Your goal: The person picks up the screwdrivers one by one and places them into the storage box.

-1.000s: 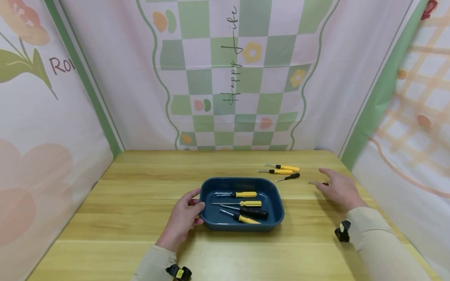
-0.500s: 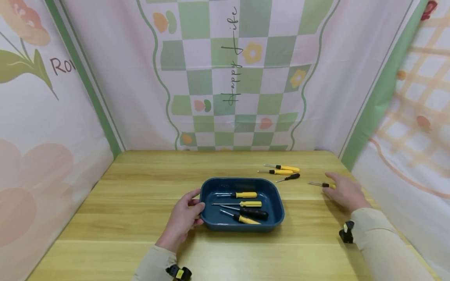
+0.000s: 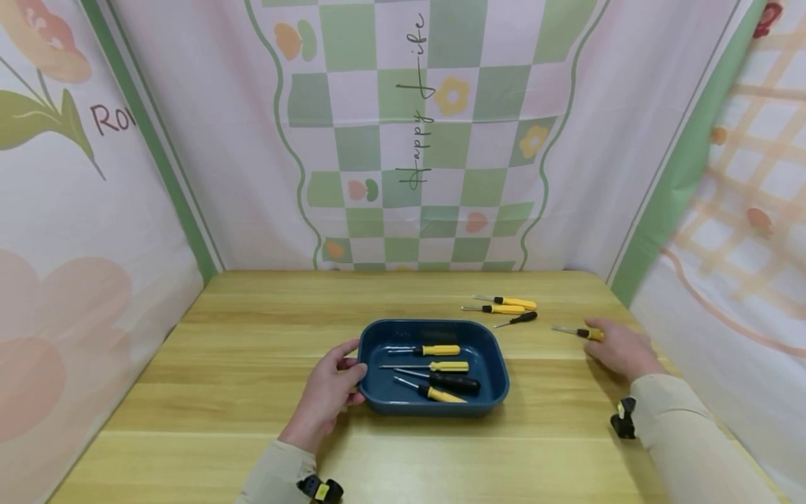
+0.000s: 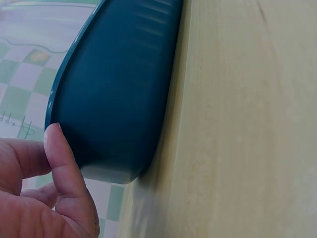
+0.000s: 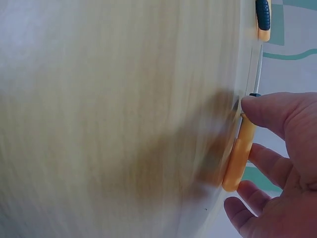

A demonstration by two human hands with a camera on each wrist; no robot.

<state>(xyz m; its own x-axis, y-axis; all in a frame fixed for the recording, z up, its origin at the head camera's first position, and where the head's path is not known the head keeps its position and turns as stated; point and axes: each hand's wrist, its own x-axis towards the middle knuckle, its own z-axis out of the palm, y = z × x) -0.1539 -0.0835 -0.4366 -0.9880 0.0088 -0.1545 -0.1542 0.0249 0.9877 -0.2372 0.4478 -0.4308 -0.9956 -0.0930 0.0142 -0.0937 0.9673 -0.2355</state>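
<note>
My left hand (image 3: pixel 330 385) holds the left end of a dark blue plastic tray (image 3: pixel 434 408), thumb at the rim and fingers at the outer wall. In the left wrist view the thumb (image 4: pixel 62 158) presses on the tray's side (image 4: pixel 119 89). Inside lie several screwdrivers, including yellow-handled ones (image 3: pixel 449 365) and a black-handled one (image 3: pixel 455 381). On the right my right hand (image 3: pixel 623 348) grips a yellow-handled screwdriver (image 3: pixel 592 334) lying on the table, its shaft pointing left. The right wrist view shows the thumb at the front of the yellow handle (image 5: pixel 240 153); the index fingertip is hidden.
Two more yellow-handled screwdrivers (image 3: pixel 516 303) and a small black-handled screwdriver (image 3: pixel 524 318) lie behind the tray's right end. The wooden table (image 3: pixel 271 315) meets patterned cloth at the back and sides.
My right hand has drawn slightly right and down along the screwdriver, uncovering its black collar and part of the yellow handle, and its fingers have closed on the handle. The left hand and tray stay put.
</note>
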